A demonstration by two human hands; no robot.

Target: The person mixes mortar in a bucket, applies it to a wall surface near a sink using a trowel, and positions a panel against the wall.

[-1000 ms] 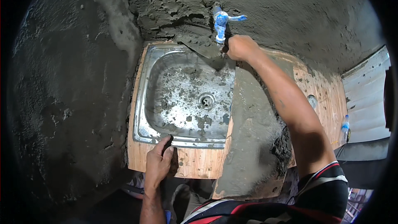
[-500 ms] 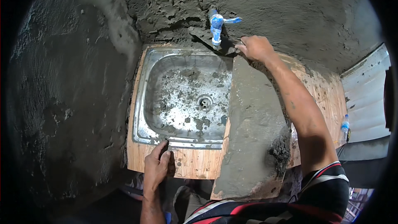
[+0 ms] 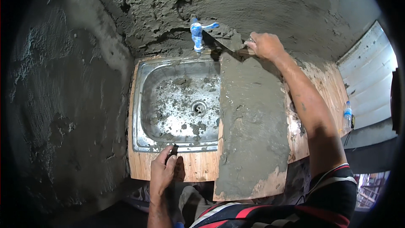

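Observation:
My right hand [image 3: 266, 46] is closed on the handle of a trowel [image 3: 230, 38], whose mortar-smeared blade lies against the wall just right of the blue-and-white tap [image 3: 196, 36]. Beneath it, a wooden board [image 3: 276, 181] coated with wet grey mortar [image 3: 253, 101] covers the right side of the steel sink [image 3: 141, 101]. At the sink's front edge my left hand [image 3: 161, 169] has thumb and forefinger closed around something small and dark, which I cannot make out. Clumps of mortar are scattered in the basin around the drain [image 3: 198, 108].
Rough wet mortar covers the back wall [image 3: 270, 4]; the left wall [image 3: 84, 122] is smoother. The sink sits in a wooden countertop [image 3: 143, 166]. A plastic bottle [image 3: 347, 116] stands at its right end, beside a pale corrugated sheet [image 3: 371, 76].
The trowel has moved right, out from behind the tap, and more of its blade shows. My left hand has shifted slightly right along the sink's front edge. The whole view has shifted a little.

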